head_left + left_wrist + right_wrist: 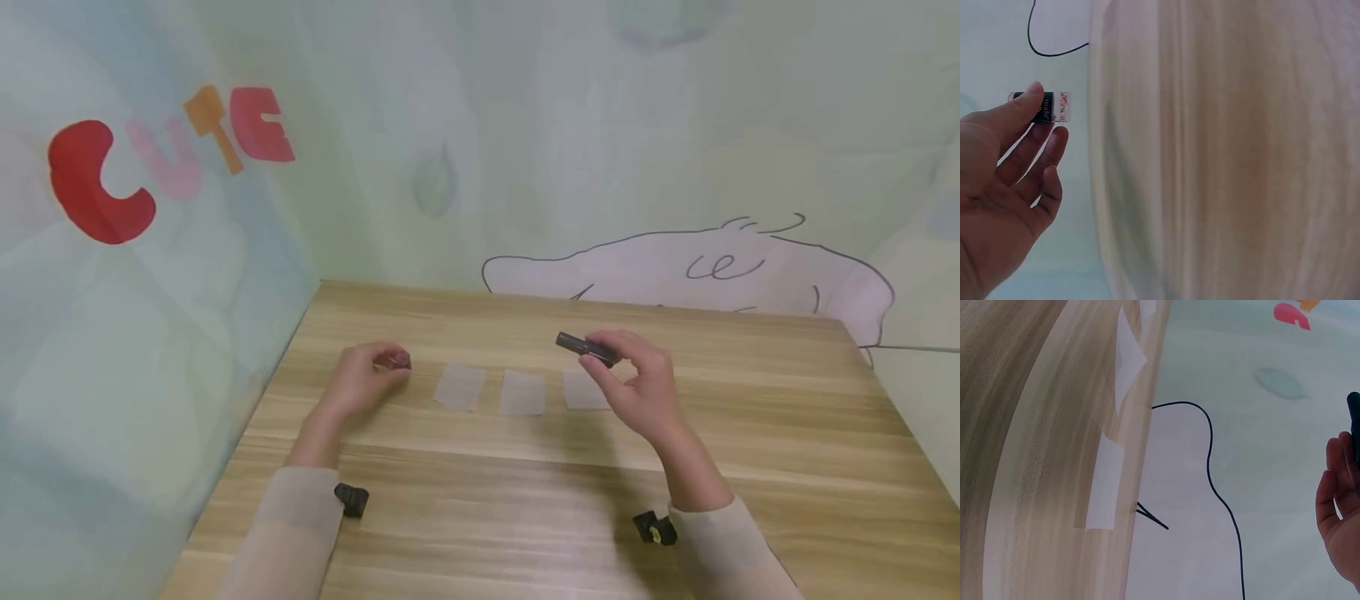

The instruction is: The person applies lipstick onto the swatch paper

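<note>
Left hand (363, 379) pinches block (1049, 107), right hand (641, 387) pinches tube (585, 346); finger gaps only object-wide. Best hold light, steady, clear of papers (522, 392).

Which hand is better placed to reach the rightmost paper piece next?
Probably the right hand: in the head view, it partly covers the rightmost piece, holding a dark cylinder. The left hand, pinching a small block, is left of the leftmost piece.
</note>
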